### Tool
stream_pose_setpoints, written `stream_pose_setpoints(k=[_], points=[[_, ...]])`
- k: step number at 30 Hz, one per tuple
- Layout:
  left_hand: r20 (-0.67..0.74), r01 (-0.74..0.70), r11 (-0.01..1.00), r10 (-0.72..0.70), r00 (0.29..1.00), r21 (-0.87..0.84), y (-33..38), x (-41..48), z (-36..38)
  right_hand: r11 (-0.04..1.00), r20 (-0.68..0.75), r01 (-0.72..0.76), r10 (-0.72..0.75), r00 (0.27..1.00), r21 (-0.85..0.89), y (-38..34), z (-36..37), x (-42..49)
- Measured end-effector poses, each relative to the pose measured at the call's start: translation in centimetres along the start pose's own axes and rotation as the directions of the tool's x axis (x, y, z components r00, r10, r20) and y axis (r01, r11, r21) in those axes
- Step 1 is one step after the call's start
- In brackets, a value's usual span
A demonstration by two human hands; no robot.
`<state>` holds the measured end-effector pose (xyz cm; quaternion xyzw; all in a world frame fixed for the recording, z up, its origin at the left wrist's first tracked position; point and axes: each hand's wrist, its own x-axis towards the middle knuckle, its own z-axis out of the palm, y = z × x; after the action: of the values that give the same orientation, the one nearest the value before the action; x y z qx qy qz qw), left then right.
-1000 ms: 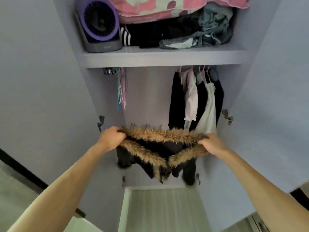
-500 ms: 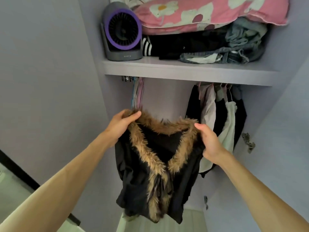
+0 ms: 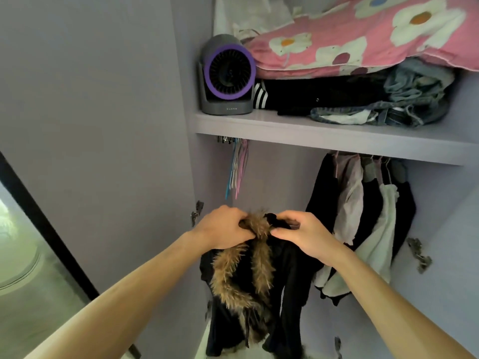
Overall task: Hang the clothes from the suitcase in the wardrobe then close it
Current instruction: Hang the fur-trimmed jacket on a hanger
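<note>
Closest in, gripping the black fur-trimmed garment [image 3: 261, 286] at its collar with both hands, set close together in front of the open wardrobe. Left hand [image 3: 223, 228] curled tight round a bunch of the brown fur trim, fingers folded under. Right hand [image 3: 305, 234] pinching the black fabric just beside it, thumb pressed along the edge, fingers bent over the top. Nearly touching each other, neither spread. Hanging straight down from that grip, long axis vertical, hem low toward the wardrobe floor, and not yet on any hanger. Further in, up and slightly left: a bunch of empty hangers [image 3: 237, 172] dangling under the shelf, above the left hand and well nearer to it than to the right. Probably calls for freeing the left hand to reach up for one while leaving the collar to the right. Off to the right at the same depth, clothes already hung [image 3: 363, 211], dark and pale, just beside the right forearm. Above all that, the shelf [image 3: 324, 136], carrying a purple-ringed fan [image 3: 228, 76], folded dark clothes [image 3: 324, 97], crumpled denim [image 3: 414, 99] and a pink flowered quilt [image 3: 363, 40] on top. No suitcase in view.
</note>
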<state>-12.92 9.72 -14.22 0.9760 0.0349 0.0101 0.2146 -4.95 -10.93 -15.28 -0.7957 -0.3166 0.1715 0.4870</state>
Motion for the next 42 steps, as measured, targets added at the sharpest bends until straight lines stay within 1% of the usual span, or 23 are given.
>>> stream_pose_setpoints(k=[3,6,9,11,12,13,14,15,17,20,22,25,27,29,32,36,39,40,42], points=[[-0.054,-0.054,0.984,0.064,0.996,0.168,-1.1,-0.1,-0.9,0.999,-0.052,-0.030,0.031,0.998,0.014,-0.4,1.1,1.2],[-0.079,-0.086,0.924,0.124,0.989,0.372,-1.8,0.2,-2.6,0.995,-0.066,-0.083,0.087,0.994,0.060,-1.0,2.1,3.0],[-0.126,0.002,0.789,0.096,0.987,0.614,-3.0,0.9,-5.2,0.979,-0.028,-0.178,0.181,0.983,0.097,-1.1,2.7,5.9],[-0.157,0.068,0.696,0.066,0.985,0.715,-4.6,1.6,-7.1,0.969,-0.060,-0.227,0.234,0.970,0.097,-0.7,2.9,8.6],[-0.173,0.082,0.633,0.084,0.981,0.770,-5.9,2.3,-8.1,0.963,-0.092,-0.250,0.259,0.961,0.099,-0.3,2.9,10.4],[-0.190,0.083,0.564,0.133,0.973,0.822,-7.4,2.8,-8.9,0.956,-0.124,-0.277,0.288,0.949,0.097,0.2,3.0,12.2],[-0.211,0.099,0.469,0.192,0.958,0.877,-8.7,3.1,-9.9,0.951,-0.150,-0.300,0.309,0.939,0.080,0.7,3.0,14.2],[-0.247,0.138,0.396,0.240,0.939,0.908,-10.1,3.3,-10.8,0.950,-0.168,-0.309,0.311,0.936,0.039,1.4,3.1,16.3],[-0.283,0.182,0.309,0.325,0.902,0.934,-12.0,3.6,-11.8,0.950,-0.195,-0.308,0.294,0.936,-0.046,2.7,3.4,20.3],[-0.268,0.215,0.224,0.241,0.933,0.951,-12.9,4.0,-11.3,0.946,-0.207,-0.314,0.293,0.933,-0.077,5.0,5.2,25.3],[-0.289,0.258,0.177,0.179,0.941,0.950,-12.8,4.2,-10.9,0.941,-0.209,-0.338,0.325,0.922,-0.025,6.8,6.9,28.0],[-0.274,0.254,0.150,0.128,0.953,0.955,-12.8,4.0,-10.8,0.925,-0.233,-0.379,0.374,0.898,0.027,9.2,9.4,30.5],[-0.245,0.231,0.144,0.090,0.965,0.962,-12.9,4.0,-10.9,0.929,-0.300,-0.369,0.352,0.887,-0.001,10.8,10.4,31.5],[-0.233,0.219,0.168,0.073,0.970,0.961,-13.2,3.9,-10.9,0.937,-0.345,-0.349,0.321,0.882,-0.022,11.4,11.1,31.8],[-0.230,0.211,0.200,0.079,0.970,0.957,-13.5,3.9,-10.8,0.944,-0.397,-0.329,0.291,0.870,-0.029,10.2,11.2,30.9],[-0.213,0.196,0.201,0.066,0.975,0.960,-13.3,3.8,-10.9,0.928,-0.480,-0.365,0.286,0.829,-0.076,7.2,9.6,29.8],[-0.205,0.192,0.189,0.048,0.978,0.963,-13.4,3.6,-10.8,0.934,-0.552,-0.343,0.236,0.800,-0.098,5.0,8.1,29.0],[-0.211,0.196,0.188,0.064,0.975,0.962,-13.6,3.7,-10.7,0.938,-0.578,-0.334,0.221,0.785,-0.095,4.3,7.5,28.5],[-0.227,0.174,0.249,0.203,0.952,0.953,-13.9,3.6,-10.7,0.933,-0.604,-0.336,0.198,0.772,-0.125,3.4,6.6,27.3]])
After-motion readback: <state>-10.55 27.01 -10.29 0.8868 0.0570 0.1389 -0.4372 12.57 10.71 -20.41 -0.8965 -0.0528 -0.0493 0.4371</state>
